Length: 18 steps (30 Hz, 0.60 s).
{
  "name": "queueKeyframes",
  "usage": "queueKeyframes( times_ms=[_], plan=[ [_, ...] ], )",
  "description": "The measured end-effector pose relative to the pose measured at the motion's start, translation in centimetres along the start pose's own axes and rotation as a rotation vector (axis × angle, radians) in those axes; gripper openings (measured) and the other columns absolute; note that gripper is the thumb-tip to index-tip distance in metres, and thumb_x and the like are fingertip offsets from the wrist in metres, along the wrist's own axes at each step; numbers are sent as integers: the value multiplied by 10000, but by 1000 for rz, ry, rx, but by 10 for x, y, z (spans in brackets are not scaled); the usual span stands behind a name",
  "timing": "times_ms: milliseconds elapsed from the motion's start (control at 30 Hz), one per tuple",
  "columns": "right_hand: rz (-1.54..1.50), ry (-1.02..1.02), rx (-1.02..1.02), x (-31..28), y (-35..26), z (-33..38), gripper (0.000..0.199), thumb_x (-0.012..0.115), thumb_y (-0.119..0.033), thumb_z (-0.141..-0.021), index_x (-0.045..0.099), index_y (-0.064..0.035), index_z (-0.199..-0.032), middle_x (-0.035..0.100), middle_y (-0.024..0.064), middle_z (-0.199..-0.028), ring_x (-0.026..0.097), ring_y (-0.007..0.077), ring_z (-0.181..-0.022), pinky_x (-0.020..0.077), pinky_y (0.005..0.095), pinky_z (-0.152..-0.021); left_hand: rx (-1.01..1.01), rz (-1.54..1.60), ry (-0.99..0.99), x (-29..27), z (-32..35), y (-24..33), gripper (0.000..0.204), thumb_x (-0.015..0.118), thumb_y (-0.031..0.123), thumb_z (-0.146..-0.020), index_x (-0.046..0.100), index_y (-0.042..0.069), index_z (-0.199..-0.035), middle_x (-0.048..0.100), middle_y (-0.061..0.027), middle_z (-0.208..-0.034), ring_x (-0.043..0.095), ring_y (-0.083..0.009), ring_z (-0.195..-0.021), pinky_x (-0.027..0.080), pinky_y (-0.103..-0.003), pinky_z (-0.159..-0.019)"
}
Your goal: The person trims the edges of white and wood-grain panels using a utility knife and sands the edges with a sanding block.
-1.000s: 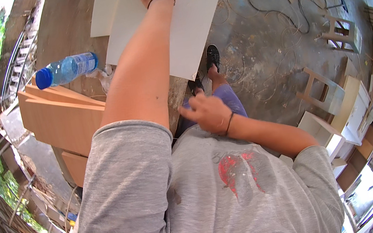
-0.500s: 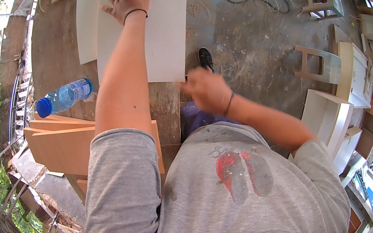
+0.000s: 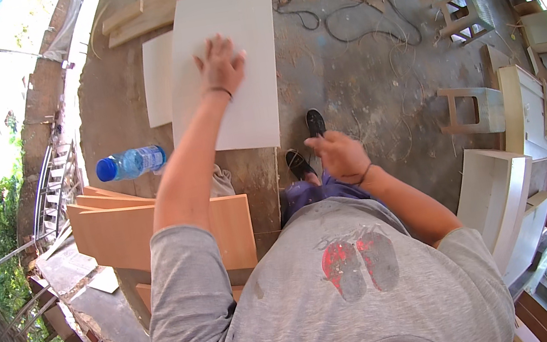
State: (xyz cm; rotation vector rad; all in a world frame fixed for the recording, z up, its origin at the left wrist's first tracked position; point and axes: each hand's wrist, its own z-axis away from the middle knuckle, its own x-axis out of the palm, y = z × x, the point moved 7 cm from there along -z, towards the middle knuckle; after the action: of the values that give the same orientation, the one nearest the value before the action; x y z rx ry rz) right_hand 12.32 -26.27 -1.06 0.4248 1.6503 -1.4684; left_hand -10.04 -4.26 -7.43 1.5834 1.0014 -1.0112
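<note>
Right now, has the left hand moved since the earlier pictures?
Yes; judged against the white panel, the left hand has moved toward the panel's near edge.

On the surface, the upper panel overlaps a lower panel to its left, with planks beyond both. Nearer and further left, a plastic bottle lies just beyond wooden boards. To the right, two stools stand on the floor.

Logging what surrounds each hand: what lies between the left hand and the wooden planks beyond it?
The head view shows only the far part of the large white panel between the left hand and the wooden planks.
</note>
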Motion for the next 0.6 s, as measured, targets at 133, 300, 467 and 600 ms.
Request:
queueKeyframes(
  times_ms=[133,300,467,600],
  plan=[
    [-38,54,123,-35,41,20,352,555,-84,-793,644,-142,-1129,605,114,-914,615,339,-853,508,422,-727,99,-4,-262,-17,64,100,735,549,413,-881,314,33,-1465,216,-98,-1572,151,-338,-1455,101,-670,-1110],
    [-152,-15,78,-16,32,40,335,533,-95,-809,650,-106,-1123,627,151,-948,626,360,-874,503,438,-758,141,-8,-253,-19,97,106,668,527,219,-875,290,44,-1475,213,-94,-1574,158,-348,-1454,112,-611,-1139],
    [-225,40,26,-30,31,30,326,529,-95,-810,646,-89,-1114,612,155,-895,609,366,-808,495,432,-721,185,103,-190,-10,94,109,566,505,159,-892,377,26,-1427,271,-103,-1550,190,-329,-1448,157,-531,-1164],
    [-267,112,123,-57,56,12,326,566,-61,-793,644,-77,-1109,597,140,-830,595,320,-737,485,394,-682,236,173,-124,-16,96,111,382,505,116,-867,579,38,-1234,415,-133,-1465,263,-343,-1422,185,-532,-1155]
  ],
)
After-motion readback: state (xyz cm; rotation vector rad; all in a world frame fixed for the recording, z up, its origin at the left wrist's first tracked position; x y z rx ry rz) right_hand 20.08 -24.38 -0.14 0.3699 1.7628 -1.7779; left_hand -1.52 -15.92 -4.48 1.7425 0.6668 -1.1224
